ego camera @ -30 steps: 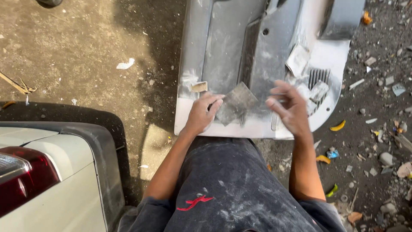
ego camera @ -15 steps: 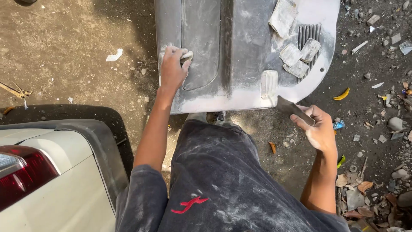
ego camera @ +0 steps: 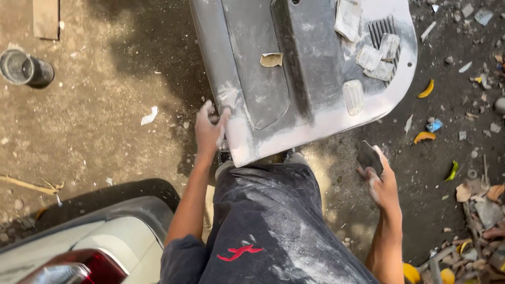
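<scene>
Grey, dust-coated door panel (ego camera: 315,68) is lying on the ground ahead of the knees. The left hand (ego camera: 209,129) is curling its fingers around the panel's near left edge. The right hand (ego camera: 381,184), held low beside the panel, is pinching one dark sandpaper sheet (ego camera: 368,156). Four worn sandpaper pieces (ego camera: 376,55) are resting on the panel.

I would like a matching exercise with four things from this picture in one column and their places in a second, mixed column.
1. left hand
2. right hand
3. torn tan paper scrap
4. round grey metal can

a. on the dirt, far left
b. lying on the grey dusty car panel
c. at the panel's near left corner
d. holding a dark sanding sheet, off the panel

Pairs: 1-c, 2-d, 3-b, 4-a
</scene>
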